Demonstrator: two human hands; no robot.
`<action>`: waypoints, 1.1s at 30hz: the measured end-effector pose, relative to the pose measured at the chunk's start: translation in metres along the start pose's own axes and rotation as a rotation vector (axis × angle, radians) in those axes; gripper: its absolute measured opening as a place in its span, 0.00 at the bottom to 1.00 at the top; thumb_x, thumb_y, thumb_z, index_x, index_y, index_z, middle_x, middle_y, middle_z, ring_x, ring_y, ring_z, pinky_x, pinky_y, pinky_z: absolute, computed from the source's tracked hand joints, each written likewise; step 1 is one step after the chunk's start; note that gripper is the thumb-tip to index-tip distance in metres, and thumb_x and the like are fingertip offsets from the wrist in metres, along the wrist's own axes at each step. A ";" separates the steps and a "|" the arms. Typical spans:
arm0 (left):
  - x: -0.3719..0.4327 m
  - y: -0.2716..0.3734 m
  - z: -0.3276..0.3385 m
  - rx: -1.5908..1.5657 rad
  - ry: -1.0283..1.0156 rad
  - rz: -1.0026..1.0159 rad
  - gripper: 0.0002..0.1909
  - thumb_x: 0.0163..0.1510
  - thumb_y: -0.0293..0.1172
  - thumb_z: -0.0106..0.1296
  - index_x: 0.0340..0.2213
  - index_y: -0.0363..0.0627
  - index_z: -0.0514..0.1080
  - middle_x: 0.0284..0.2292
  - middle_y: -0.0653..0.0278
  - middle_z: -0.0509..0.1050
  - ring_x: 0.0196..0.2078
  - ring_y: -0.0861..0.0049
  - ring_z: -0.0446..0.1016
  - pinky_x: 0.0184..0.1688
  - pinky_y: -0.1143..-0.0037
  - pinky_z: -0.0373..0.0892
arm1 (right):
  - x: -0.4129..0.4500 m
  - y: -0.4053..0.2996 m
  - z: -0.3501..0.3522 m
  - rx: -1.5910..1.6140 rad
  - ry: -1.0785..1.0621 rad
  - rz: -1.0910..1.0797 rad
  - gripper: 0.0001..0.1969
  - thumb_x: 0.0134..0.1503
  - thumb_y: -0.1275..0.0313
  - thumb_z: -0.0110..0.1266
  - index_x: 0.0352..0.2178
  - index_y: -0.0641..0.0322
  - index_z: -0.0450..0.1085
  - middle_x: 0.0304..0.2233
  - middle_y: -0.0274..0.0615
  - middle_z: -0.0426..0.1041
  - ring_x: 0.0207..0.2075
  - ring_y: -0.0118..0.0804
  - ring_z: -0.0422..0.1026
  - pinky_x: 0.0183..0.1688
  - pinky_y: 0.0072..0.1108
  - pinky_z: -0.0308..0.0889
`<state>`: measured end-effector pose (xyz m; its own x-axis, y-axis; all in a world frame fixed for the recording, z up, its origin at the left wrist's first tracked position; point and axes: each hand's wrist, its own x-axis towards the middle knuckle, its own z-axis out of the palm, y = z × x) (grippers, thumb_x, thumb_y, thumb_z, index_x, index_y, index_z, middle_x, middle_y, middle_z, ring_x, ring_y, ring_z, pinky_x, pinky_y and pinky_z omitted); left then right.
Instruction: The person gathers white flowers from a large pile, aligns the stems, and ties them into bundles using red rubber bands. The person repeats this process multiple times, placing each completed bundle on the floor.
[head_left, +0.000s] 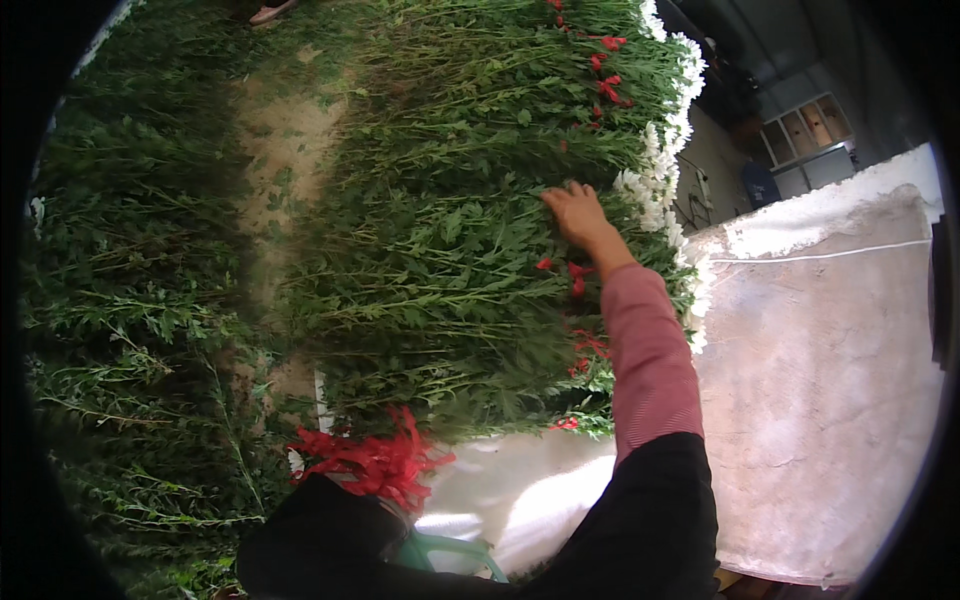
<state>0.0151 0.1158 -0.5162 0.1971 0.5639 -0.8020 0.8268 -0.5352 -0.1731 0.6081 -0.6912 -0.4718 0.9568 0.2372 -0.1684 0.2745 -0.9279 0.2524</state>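
Observation:
Long-stemmed white chrysanthemums lie side by side in bundles, their green leafy stems (450, 247) pointing left and their white blooms (649, 176) at the right. My right hand (581, 214) rests on the leaves just left of the blooms, fingers spread, with nothing seen in its grasp. Red ribbon ties (609, 88) cross several bundles near the flower heads. A loose heap of red ribbon strips (382, 461) lies near my body, at the lower middle. My left hand is out of view.
More leafy stems (135, 225) cover the left side, beyond a strip of bare ground (281, 157). A plastered wall block (817, 390) stands at the right. A green plastic stool (450, 551) is beside me. Someone's shoe (271, 12) shows at the top.

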 end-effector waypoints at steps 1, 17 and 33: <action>0.000 -0.003 0.000 0.003 0.000 -0.004 0.27 0.56 0.32 0.54 0.57 0.51 0.65 0.32 0.55 0.79 0.25 0.69 0.76 0.26 0.69 0.74 | 0.010 -0.012 0.019 -0.112 -0.101 0.034 0.23 0.61 0.67 0.48 0.59 0.44 0.63 0.54 0.38 0.71 0.58 0.49 0.63 0.62 0.46 0.54; 0.038 -0.113 0.040 -0.033 0.236 0.066 0.19 0.37 0.32 0.62 0.33 0.35 0.78 0.23 0.49 0.77 0.27 0.62 0.77 0.31 0.64 0.72 | -0.015 -0.004 -0.024 0.076 0.465 0.214 0.28 0.53 0.69 0.54 0.57 0.55 0.60 0.55 0.46 0.64 0.54 0.56 0.62 0.54 0.52 0.57; -0.203 -0.050 0.028 -0.649 0.269 0.332 0.23 0.49 0.40 0.61 0.46 0.46 0.76 0.38 0.52 0.79 0.38 0.65 0.79 0.42 0.69 0.73 | -0.090 -0.320 -0.081 0.416 0.168 -0.366 0.24 0.57 0.67 0.59 0.52 0.67 0.66 0.53 0.55 0.68 0.53 0.56 0.67 0.56 0.43 0.60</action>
<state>-0.0812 0.0103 -0.3610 0.5411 0.6159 -0.5727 0.8286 -0.2739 0.4883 0.4421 -0.3921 -0.4598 0.8180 0.5752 -0.0117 0.5623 -0.8036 -0.1949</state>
